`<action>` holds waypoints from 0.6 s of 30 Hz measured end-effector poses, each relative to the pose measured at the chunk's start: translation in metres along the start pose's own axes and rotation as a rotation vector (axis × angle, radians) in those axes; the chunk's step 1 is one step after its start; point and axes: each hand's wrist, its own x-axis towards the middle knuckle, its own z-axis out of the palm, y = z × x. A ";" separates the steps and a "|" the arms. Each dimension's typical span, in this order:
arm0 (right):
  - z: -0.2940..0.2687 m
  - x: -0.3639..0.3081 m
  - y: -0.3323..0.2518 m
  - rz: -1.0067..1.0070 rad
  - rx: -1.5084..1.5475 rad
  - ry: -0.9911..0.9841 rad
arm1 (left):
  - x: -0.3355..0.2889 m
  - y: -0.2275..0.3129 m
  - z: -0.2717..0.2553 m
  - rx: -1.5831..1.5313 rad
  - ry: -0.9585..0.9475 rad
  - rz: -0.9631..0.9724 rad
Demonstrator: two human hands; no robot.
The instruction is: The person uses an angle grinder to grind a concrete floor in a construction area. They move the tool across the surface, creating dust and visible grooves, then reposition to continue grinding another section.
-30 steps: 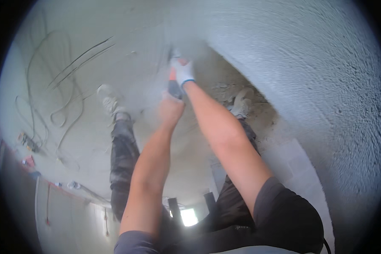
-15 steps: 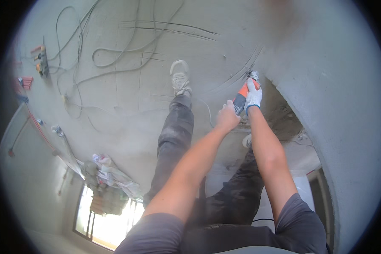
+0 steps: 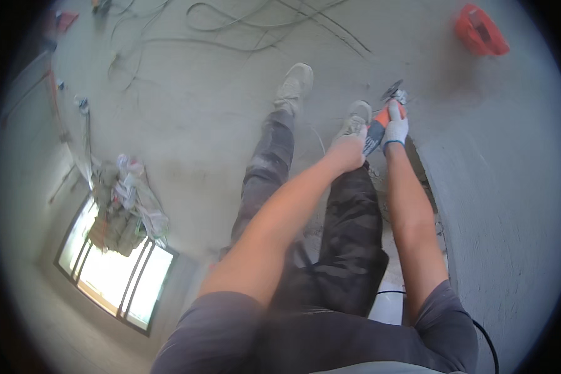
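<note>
An angle grinder (image 3: 376, 132) with an orange and dark grey body is held in both hands. Around its head end wraps my right hand (image 3: 396, 128), in a white knitted glove with a blue cuff. My left hand (image 3: 348, 151), which looks bare, is closed on the rear of the body; its fingertips are partly hidden. At the far end shows the thin disc (image 3: 392, 89), above the grey surface; whether it touches is unclear. My right shoe (image 3: 355, 117) stands just left of the grinder, and my left shoe (image 3: 295, 86) is farther left.
Long loose cables (image 3: 230, 28) lie at the top left, near cut grooves (image 3: 336, 30). A red bowl-shaped thing (image 3: 480, 31) lies far right. An edged opening (image 3: 422, 165) borders my right forearm. Crumpled bags (image 3: 128, 193) are heaped by the window (image 3: 115, 274).
My view has swung, bringing the red bowl-shaped thing in. My right foot has come forward beside the grinder. The disc, formerly at a groove, now shows more fully. Both hands keep their hold.
</note>
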 end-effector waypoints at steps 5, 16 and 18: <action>-0.005 -0.018 -0.014 0.045 -0.184 -0.111 | -0.041 0.020 0.017 -0.018 0.109 -0.017; 0.022 -0.101 -0.056 0.136 -0.154 -0.209 | -0.121 0.016 -0.002 -0.539 0.349 -0.006; 0.024 -0.117 -0.061 0.232 -0.156 -0.193 | -0.154 -0.001 -0.003 -0.563 0.222 -0.019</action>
